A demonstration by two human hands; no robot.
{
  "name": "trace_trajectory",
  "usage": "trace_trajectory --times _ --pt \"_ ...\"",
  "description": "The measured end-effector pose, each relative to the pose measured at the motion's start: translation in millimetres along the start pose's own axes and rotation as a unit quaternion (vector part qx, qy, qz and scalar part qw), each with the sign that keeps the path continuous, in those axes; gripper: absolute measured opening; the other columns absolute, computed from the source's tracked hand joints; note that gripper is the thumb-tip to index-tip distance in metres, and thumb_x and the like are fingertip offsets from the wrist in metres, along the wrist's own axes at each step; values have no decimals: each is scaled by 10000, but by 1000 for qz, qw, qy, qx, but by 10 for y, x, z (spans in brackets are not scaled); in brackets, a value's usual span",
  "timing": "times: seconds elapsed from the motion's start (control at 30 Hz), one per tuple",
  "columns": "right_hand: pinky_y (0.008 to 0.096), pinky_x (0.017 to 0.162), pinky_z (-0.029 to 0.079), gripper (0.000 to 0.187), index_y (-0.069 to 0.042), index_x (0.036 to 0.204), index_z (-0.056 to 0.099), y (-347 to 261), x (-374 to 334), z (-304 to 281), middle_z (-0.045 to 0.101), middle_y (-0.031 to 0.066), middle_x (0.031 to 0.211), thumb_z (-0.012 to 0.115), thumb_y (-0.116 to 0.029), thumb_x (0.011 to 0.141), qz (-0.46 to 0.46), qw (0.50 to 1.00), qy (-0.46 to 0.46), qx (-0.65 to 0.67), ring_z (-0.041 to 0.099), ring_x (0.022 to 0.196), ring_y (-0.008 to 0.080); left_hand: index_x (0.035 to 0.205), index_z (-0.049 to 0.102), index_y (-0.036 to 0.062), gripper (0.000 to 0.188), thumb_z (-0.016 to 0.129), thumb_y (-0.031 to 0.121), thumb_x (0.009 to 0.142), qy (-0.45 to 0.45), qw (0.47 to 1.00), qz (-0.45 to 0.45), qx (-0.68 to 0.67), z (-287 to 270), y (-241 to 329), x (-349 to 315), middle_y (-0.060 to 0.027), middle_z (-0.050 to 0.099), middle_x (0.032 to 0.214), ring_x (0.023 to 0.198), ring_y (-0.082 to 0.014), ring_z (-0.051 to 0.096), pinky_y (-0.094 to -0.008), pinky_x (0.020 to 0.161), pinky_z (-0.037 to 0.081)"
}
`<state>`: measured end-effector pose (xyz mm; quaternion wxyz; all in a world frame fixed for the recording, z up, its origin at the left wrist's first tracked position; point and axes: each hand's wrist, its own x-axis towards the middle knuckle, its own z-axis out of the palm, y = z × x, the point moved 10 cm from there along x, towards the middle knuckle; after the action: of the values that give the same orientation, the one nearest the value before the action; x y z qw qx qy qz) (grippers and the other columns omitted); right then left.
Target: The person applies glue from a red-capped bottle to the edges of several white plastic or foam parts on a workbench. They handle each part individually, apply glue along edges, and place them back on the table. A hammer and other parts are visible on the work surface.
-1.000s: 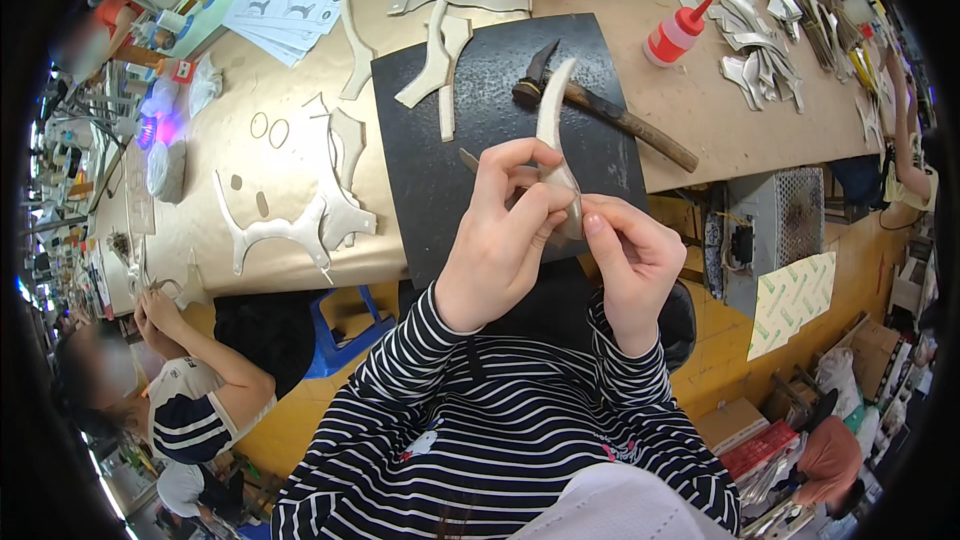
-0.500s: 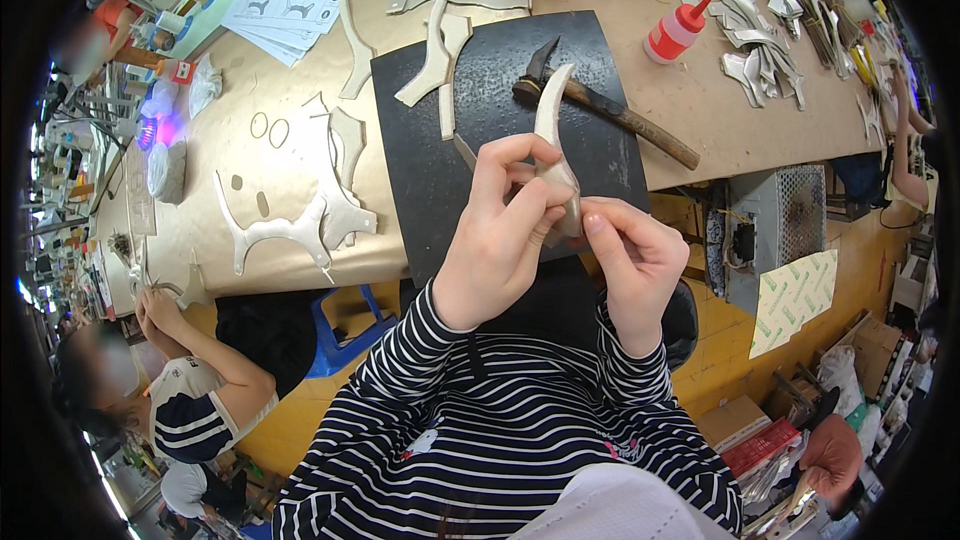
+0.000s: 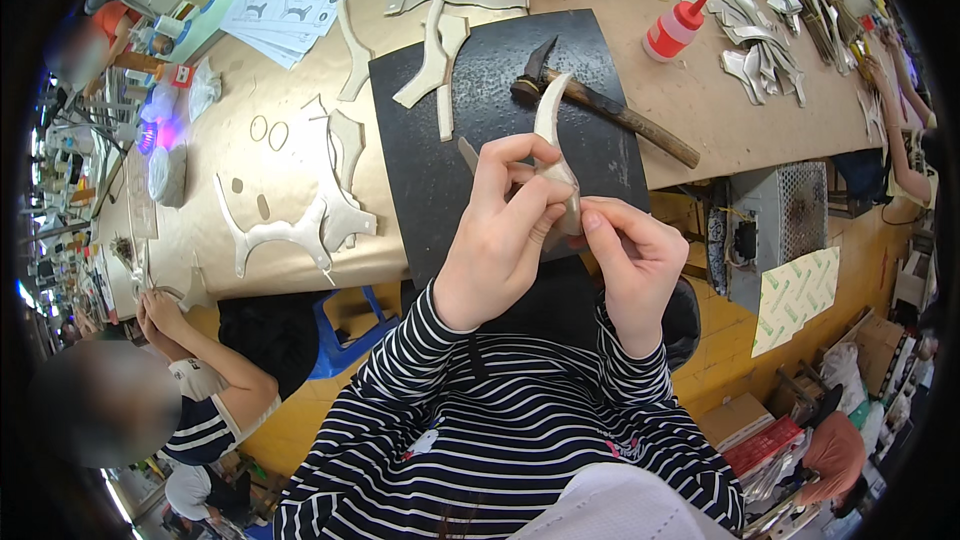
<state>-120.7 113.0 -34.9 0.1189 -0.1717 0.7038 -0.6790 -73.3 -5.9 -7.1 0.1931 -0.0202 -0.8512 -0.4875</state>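
Held above the black mat (image 3: 415, 190), near the centre of the view: a curved, cream horn-shaped piece (image 3: 549, 120), narrow tip toward 12 o'clock, broader end toward 6 o'clock. Clamped along its wider part between thumb and forefinger of the left hand (image 3: 500, 230), entering from 7 o'clock. Pinched at the lower end between thumb and forefinger of the right hand (image 3: 632, 252), entering from 5 o'clock, with remaining fingers curled in. Visible just beside the left knuckles, at 10 o'clock: a flat grey tip (image 3: 467, 153), otherwise hidden by the hand; cannot tell to what it belongs.

By clock from the held piece: lying on the mat at 1 o'clock, a hammer (image 3: 630, 123), head toward 10, wooden handle toward 4. Crossed in this view by the cream tip; cannot tell whether touching. At 10 o'clock, two cream strips (image 3: 428, 70), side by side, reaching past the mat's far edge. On the worktable (image 3: 610, 30), between 1 and 2, a red-nozzled squeeze bottle (image 3: 670, 38); farther out at 2, a heap of cream cut pieces (image 3: 755, 37). Between 8 and 9, a branched cream piece (image 3: 290, 230).
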Motion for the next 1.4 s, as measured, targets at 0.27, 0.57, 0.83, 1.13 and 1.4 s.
trace_trajectory --times 0.27,0.57,0.83,1.13,1.4 --pt "207 625 499 136 73 947 672 84 -19 21 687 93 829 592 -14 880 34 998 -7 44 624 679 104 968 546 -18 106 534 -37 864 -10 999 -18 -28 21 -70 -20 -152 412 1158 879 -232 547 -324 800 461" --pt "210 650 504 160 63 996 674 117 -48 23 698 111 890 600 2 867 36 997 -3 70 637 711 113 976 545 -23 89 510 -7 895 -1 998 -38 -42 16 -133 -27 -151 417 1158 852 -222 546 -318 774 465" --pt "228 702 520 194 46 1016 675 153 -47 27 697 120 930 640 23 826 35 998 -13 46 650 761 123 970 556 -24 91 499 24 918 18 999 -42 -24 -9 -141 -29 -149 424 1150 850 -216 552 -314 773 463" --pt "256 674 511 158 29 868 655 -154 -25 25 670 106 837 697 86 727 -129 986 28 -106 642 756 166 942 554 -10 106 485 71 941 51 994 -88 -39 -72 -265 -64 -119 462 1149 940 -195 501 -287 812 416" --pt "299 623 509 184 -8 794 626 -375 -71 71 650 84 772 739 59 665 -279 930 68 -228 629 706 234 948 579 -27 130 504 78 934 63 988 -127 -68 -94 -295 -94 -111 461 1145 923 -173 491 -273 795 407"
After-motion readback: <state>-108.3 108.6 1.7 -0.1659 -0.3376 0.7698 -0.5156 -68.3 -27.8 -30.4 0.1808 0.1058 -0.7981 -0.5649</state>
